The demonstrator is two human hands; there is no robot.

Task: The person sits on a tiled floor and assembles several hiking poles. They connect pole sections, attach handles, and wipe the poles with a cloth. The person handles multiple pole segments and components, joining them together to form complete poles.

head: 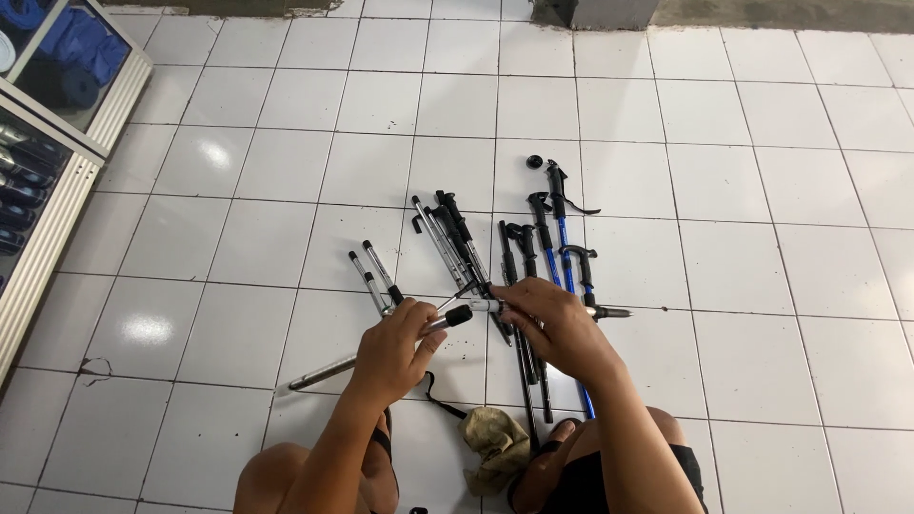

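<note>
I sit on a white tiled floor with both hands raised over a spread of trekking poles. My left hand (398, 347) grips a silver pole section (324, 373) that slants down to the left and ends in a black collar near my thumb. My right hand (552, 328) holds a thinner silver section (609, 311) that points right, its other end meeting the black collar. Beneath my hands lie black-handled poles (455, 238) and blue poles (557, 243).
Two short silver sections (373, 276) lie left of the pile. A small black cap (534, 161) rests beyond the blue poles. A crumpled tan rag (495, 445) and a black strap (440, 398) lie between my knees. A glass-fronted white cabinet (67, 152) stands at left.
</note>
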